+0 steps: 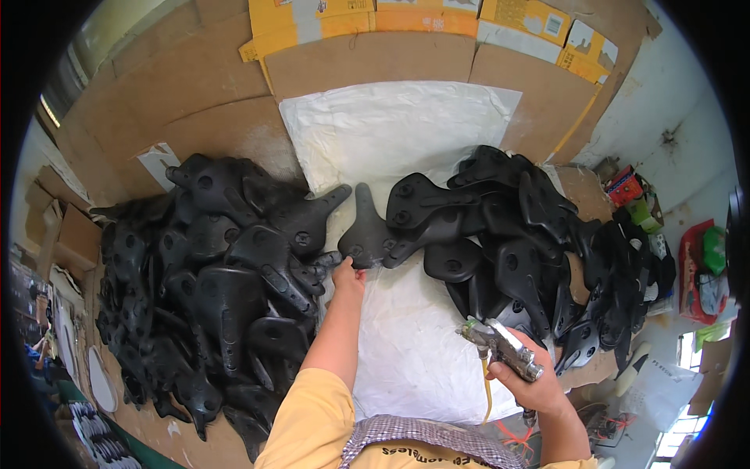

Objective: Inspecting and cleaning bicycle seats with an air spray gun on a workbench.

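Flattened brown cardboard (195,94) covers the work surface, and a wide white sheet (391,133) lies over the middle of it, crumpled and stained. To the left of the sheet sits a big heap of black saddle shells (211,289), stacked over one another and spilling toward the near edge of the cardboard. To the right of the sheet a second heap of black shells (531,242) climbs up and back, its lower pieces overlapping the sheet's right edge. Yellow and white cartons (437,19) stand flattened beyond the far end of the sheet. On the sheet itself, between the two heaps, lies a single black saddle shell (366,227), narrow nose pointing away and broad tail toward the person. The left hand (348,275) reaches to that tail, fingers closed in a pinch on its near edge. Over the near right part of the sheet, the right hand (535,383) is wrapped around a metal spray gun (500,348), fingers clamped on its handle, nozzle aimed left toward the sheet, with a yellow hose (487,391) hanging below it.
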